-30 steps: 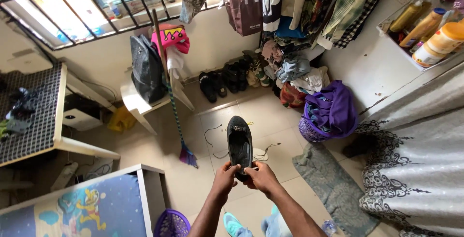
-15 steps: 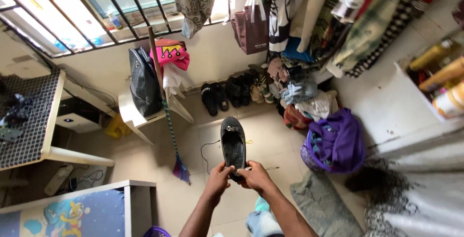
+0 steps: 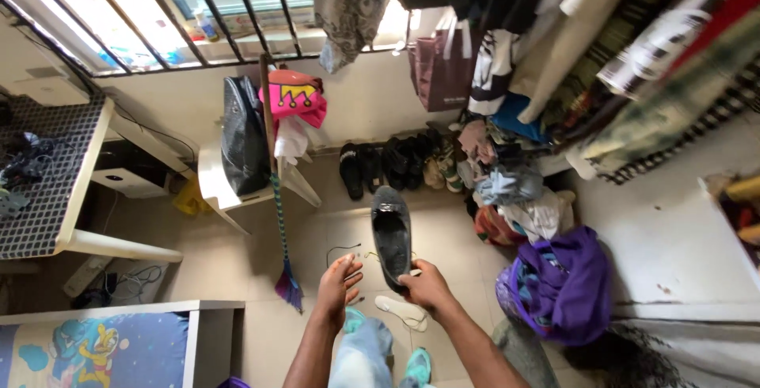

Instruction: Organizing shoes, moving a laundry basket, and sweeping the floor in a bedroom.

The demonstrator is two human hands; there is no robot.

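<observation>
A black slip-on shoe [image 3: 392, 233] with a small metal buckle hangs in the air above the tiled floor, toe pointing away from me. My right hand [image 3: 427, 285] grips its heel end. Just left of the shoe, my left hand [image 3: 338, 281] is off it, fingers spread and holding nothing. Below my hands I see my jeans leg and teal footwear [image 3: 417, 366]. A white insole [image 3: 400, 309] lies on the floor under my right hand.
A row of dark shoes [image 3: 380, 168] lines the far wall. A white chair [image 3: 226, 186] carries a black bag, with a broom [image 3: 279, 198] leaning on it. A purple laundry basket [image 3: 558, 289] and clothes pile sit right; a table [image 3: 47, 198] stands left.
My left hand has let go of the shoe's heel and opened beside it. The right hand keeps hold. The view has tilted, and the shoe now sits nearer the row of shoes.
</observation>
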